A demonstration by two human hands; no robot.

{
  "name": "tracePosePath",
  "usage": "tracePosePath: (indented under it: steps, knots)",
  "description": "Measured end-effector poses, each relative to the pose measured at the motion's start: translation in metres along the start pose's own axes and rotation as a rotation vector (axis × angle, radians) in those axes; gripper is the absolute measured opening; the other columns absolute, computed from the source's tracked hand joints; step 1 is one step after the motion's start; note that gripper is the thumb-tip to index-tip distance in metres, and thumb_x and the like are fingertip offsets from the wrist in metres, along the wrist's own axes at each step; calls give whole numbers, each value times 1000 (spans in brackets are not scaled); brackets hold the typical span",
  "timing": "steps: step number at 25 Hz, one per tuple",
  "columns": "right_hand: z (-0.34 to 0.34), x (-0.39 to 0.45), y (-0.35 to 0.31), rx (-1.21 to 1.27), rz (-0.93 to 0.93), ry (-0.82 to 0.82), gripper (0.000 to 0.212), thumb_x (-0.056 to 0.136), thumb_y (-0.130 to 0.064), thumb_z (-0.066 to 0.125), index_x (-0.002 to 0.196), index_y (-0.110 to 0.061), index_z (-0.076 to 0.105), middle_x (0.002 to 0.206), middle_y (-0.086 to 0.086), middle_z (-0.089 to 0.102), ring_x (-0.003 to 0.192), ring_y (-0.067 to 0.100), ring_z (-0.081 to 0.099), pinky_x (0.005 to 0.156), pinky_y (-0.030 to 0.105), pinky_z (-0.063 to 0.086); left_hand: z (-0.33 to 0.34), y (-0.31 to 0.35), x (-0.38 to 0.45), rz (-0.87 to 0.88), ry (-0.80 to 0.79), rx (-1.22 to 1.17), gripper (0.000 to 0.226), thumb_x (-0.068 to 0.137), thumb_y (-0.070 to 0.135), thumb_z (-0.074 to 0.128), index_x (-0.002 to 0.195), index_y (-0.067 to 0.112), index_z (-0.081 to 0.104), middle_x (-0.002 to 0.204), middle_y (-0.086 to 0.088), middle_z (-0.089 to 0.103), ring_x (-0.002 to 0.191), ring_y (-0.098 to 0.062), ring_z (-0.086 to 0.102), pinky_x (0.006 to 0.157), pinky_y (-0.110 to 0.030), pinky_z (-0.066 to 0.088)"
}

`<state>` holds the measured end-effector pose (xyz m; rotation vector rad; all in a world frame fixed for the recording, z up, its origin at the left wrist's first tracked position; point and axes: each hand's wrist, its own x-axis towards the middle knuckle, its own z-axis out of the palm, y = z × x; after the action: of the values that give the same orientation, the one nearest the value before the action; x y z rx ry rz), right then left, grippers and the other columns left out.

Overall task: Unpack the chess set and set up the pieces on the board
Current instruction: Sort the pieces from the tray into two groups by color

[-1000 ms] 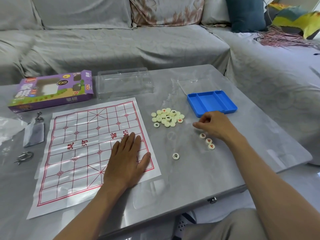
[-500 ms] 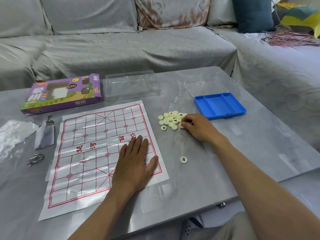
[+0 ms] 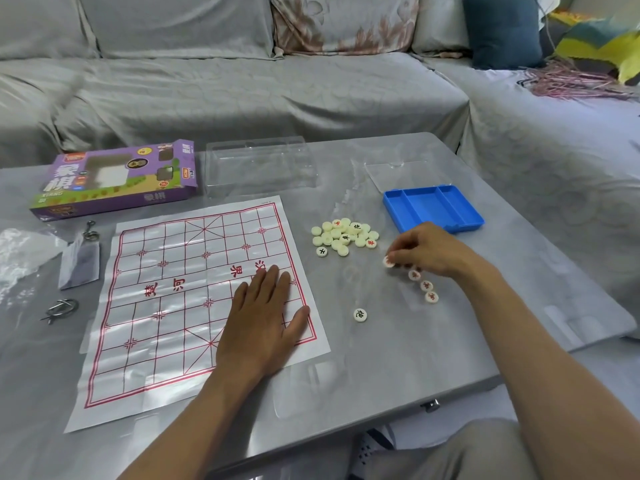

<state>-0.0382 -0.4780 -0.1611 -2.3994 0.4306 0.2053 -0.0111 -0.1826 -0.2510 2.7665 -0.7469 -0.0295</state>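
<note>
Grey, glossy tabletop (image 3: 450,358) in front of a grey-covered sofa (image 3: 242,98). Landmark: paper xiangqi board (image 3: 166,299), a thin creased sheet, white with a red grid, lying flat.

Left hand (image 3: 263,320) rests palm down on the board's near right part, fingers straight and slightly spread.

Right of the board: heap of small cream discs (image 3: 343,237), round, smooth, some with red or black characters face up. Farther right, right hand (image 3: 429,251), fingers curled, pinches one red-marked disc (image 3: 388,261) at the fingertips, at or just above the tabletop. Three more red-marked discs (image 3: 426,286) lie in a short row just beside that hand, on its near side. One black-marked disc (image 3: 360,314) lies alone, nearer the board's right edge.

Beyond the right hand: blue plastic tray (image 3: 433,207), rectangular, divided into compartments. Beyond the board: clear plastic box (image 3: 259,168) and purple cardboard carton (image 3: 114,181).

Versus 0.5 s ago: right hand was at the heap's right edge; now it is away from the heap, at the far end of the row. Left hand unchanged.
</note>
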Motion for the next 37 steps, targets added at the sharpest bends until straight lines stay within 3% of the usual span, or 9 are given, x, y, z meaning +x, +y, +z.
tracePosePath:
  steps: [2, 10, 15, 19, 21, 24, 28, 34, 37]
  knots:
    - [-13, -1, 24, 29, 117, 152, 4, 86, -22, 71, 85, -21, 74, 86, -6, 69, 84, 9, 63, 68, 21, 44, 0, 1, 0, -1, 2, 6, 83, 83, 70, 0, 154, 29, 9, 163, 8, 0, 149, -13, -6, 121, -35, -3]
    - [-3, 2, 39, 26, 206, 101, 7, 87, -24, 70, 88, -19, 75, 87, -3, 69, 84, 11, 61, 67, 21, 44, 0, 0, 0, 0, -2, 28, 83, 82, 71, -1, 154, 30, 7, 163, 8, -2, 149, -13, -7, 119, -34, -5]
    - [21, 11, 3, -33, -43, 347, 4, 84, -23, 68, 81, -26, 68, 85, -7, 66, 82, 9, 59, 70, 24, 45, -1, 1, -1, 1, 4, -1, 83, 84, 71, 1, 155, 29, 10, 163, 8, 0, 149, -13, -6, 120, -35, -3]
    - [62, 29, -36, -213, -112, 289, 24, 78, -45, 67, 87, -23, 63, 85, -7, 61, 80, 14, 56, 65, 29, 44, -1, 1, -1, -12, -9, 10, 85, 81, 73, -3, 155, 32, 4, 162, 10, -5, 148, -11, -11, 120, -35, -5]
    - [71, 38, -40, -300, -108, 291, 25, 81, -40, 64, 88, -15, 65, 89, -1, 63, 84, 19, 58, 69, 32, 47, -2, 2, -1, -19, -11, -6, 86, 80, 74, -6, 155, 32, 3, 162, 11, -6, 148, -10, -11, 121, -35, -5]
    - [64, 44, -35, -123, -114, 230, 20, 87, -25, 61, 86, -9, 72, 87, 3, 68, 81, 19, 61, 71, 31, 48, -1, 0, 0, -19, -14, 7, 82, 82, 72, -3, 154, 32, 2, 162, 11, -7, 148, -10, -12, 121, -35, -4]
    - [47, 33, -22, 56, -111, 86, 12, 88, -27, 67, 88, -20, 77, 80, -12, 67, 75, 3, 60, 64, 17, 40, 0, 0, 0, -8, -4, 2, 81, 84, 70, 0, 155, 31, 4, 162, 9, -5, 149, -11, -10, 121, -35, -5]
    - [28, 16, -13, -29, -44, -32, 11, 90, -28, 65, 85, -24, 74, 80, -7, 66, 74, 7, 58, 66, 21, 43, -1, -1, -1, 0, 0, -1, 79, 86, 68, 2, 155, 30, 6, 163, 8, -2, 149, -12, -9, 121, -35, -5]
    - [10, 12, 3, -44, 9, 108, 14, 91, -28, 64, 97, -21, 75, 93, -4, 69, 87, 10, 61, 75, 25, 46, -1, -1, 0, 2, 4, -3, 81, 85, 69, 2, 155, 29, 8, 163, 8, 0, 149, -13, -7, 121, -35, -4]
